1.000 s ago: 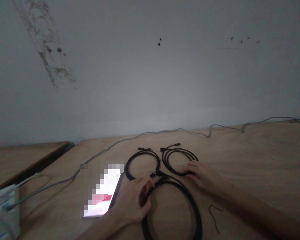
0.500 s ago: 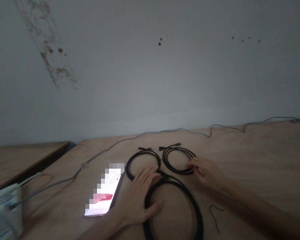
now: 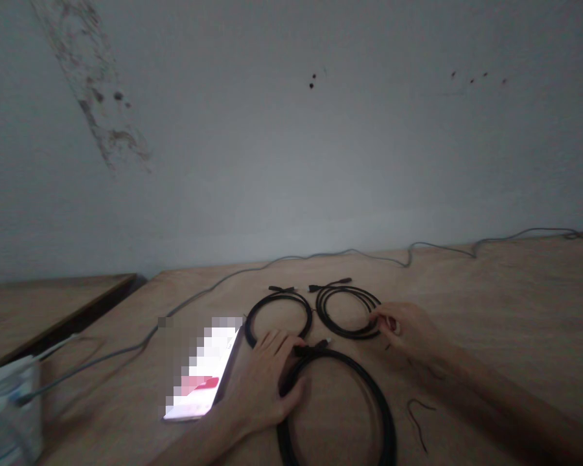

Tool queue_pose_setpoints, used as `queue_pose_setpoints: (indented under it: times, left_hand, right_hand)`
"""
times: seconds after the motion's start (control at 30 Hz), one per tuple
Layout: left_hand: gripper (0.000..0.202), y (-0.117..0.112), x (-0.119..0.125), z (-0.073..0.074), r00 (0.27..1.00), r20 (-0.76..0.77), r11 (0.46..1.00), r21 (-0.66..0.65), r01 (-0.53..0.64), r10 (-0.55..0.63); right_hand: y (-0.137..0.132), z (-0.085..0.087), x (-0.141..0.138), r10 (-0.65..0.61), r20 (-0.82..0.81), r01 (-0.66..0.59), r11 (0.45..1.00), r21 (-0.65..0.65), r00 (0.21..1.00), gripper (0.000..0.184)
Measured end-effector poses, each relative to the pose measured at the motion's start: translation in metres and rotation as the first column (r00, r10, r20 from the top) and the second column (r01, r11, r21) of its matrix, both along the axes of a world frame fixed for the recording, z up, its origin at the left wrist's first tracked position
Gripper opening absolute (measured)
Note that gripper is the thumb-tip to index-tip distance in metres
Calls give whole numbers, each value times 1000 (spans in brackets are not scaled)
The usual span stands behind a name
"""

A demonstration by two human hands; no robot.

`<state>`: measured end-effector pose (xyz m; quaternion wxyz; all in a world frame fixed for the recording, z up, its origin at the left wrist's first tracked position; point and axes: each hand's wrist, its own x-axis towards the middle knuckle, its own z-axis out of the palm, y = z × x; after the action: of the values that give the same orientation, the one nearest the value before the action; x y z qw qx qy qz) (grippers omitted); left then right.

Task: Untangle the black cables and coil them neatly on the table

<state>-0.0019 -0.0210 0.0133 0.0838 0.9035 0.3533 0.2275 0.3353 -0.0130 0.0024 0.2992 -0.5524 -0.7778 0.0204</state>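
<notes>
Three coils of black cable lie on the wooden table. My left hand [image 3: 267, 382] is around the left side of the near coil [image 3: 386, 414], its thumb closed toward the fingers, with fingertips by the dark plug [image 3: 315, 347]. At the right edge of the far right coil [image 3: 342, 333], my right hand [image 3: 403, 327] is pinched closed. Thin dark ends that look like a twist tie show below its fingers; the grip itself is partly hidden. The far left coil [image 3: 272, 298] lies just beyond my left fingertips.
A lit phone [image 3: 201, 388] lies left of my left hand. Another thin tie [image 3: 418, 421] rests on the table [image 3: 490, 304] near my right forearm. A grey cable [image 3: 208, 288] runs along the wall from a white box [image 3: 14, 401] at the left edge.
My left thumb has drawn in toward the fingers, and the near coil's plug has shifted slightly. My right hand has moved slightly right, and thin dark ends now show beneath it.
</notes>
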Motion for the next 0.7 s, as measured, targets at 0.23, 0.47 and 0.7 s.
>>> queue_pose_setpoints:
  times: [0.23,0.47,0.7]
  left_hand:
    - [36,0,0,-1,1000,8,999,-44,-4,4]
    - [36,-1,1,-1,1000,6,996,-84,-9,10]
    - [39,0,0,-3,1000,16,996,-90,13,-11]
  right_hand:
    - [1,33,25,130,75,-110,967,-229,989,19]
    - [-9,37,22,129,238,-46,945,-325,963,7]
    - [-10,25,26,90,214,-25,957,-290,973,19]
